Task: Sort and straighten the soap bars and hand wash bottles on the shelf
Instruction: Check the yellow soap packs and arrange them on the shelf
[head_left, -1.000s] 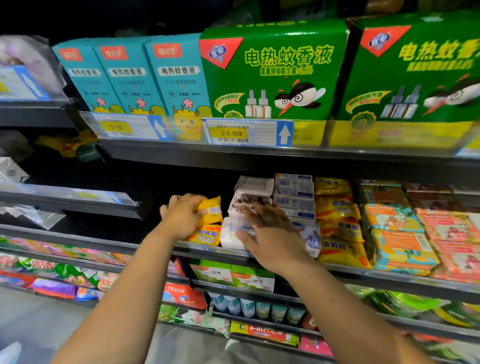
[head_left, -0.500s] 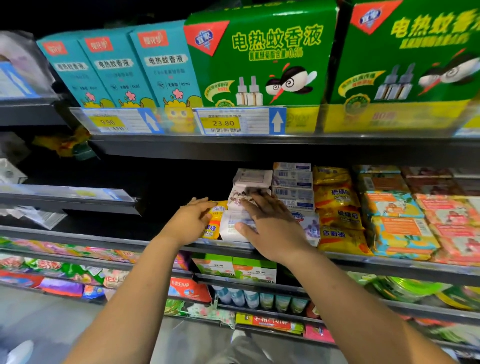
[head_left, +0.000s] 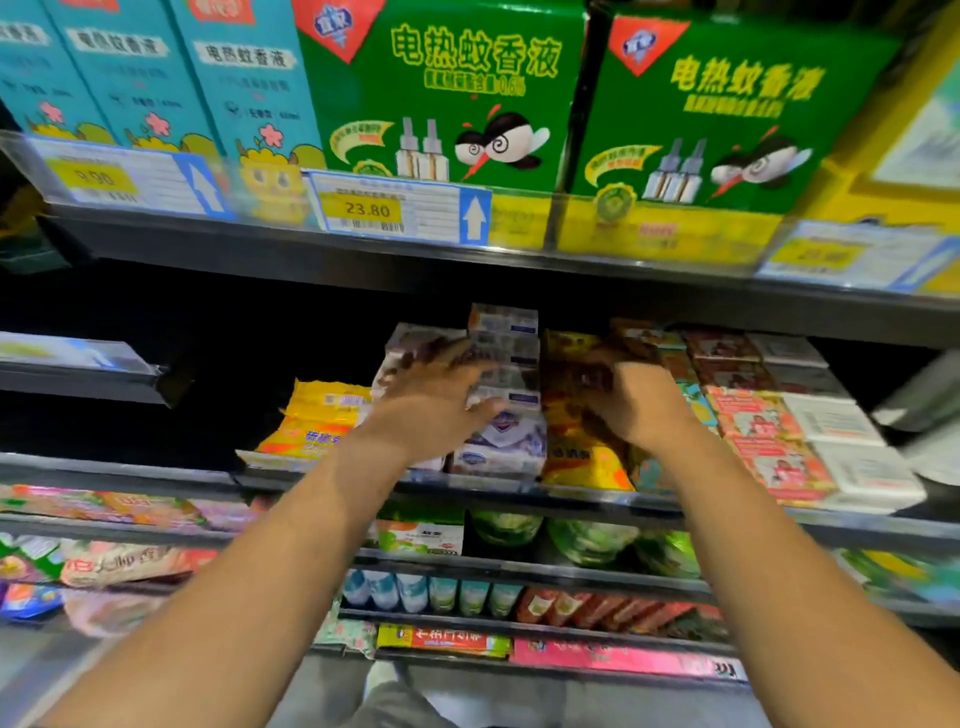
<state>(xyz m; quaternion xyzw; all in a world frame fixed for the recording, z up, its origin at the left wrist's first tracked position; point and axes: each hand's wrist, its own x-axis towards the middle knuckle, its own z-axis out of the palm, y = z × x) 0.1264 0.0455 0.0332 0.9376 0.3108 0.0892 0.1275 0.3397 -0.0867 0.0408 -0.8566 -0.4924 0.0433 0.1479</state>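
Observation:
Wrapped soap bars are stacked along the middle shelf (head_left: 156, 470). At the left lie loose yellow soap packs (head_left: 322, 415). My left hand (head_left: 431, 410) rests with spread fingers on the white and purple soap stack (head_left: 504, 447), below the blue-white soap boxes (head_left: 504, 322). My right hand (head_left: 644, 410) lies against the yellow soap stack (head_left: 582, 457), its fingers blurred and covering the upper packs. Orange and pink soap packs (head_left: 758, 421) and white ones (head_left: 836, 426) fill the right. No hand wash bottles are in view on this shelf.
Above, green mosquito-liquid boxes (head_left: 457, 104) and teal boxes (head_left: 244, 93) stand behind a price strip marked 23.80 (head_left: 369, 210). Lower shelves hold small bottles (head_left: 415, 592) and flat packets. The shelf's left part is dark. A side shelf (head_left: 78, 364) juts out at left.
My left hand left the small yellow packs and moved right onto the white stack. My right hand shifted from the white stack to the yellow stack. The view has come closer.

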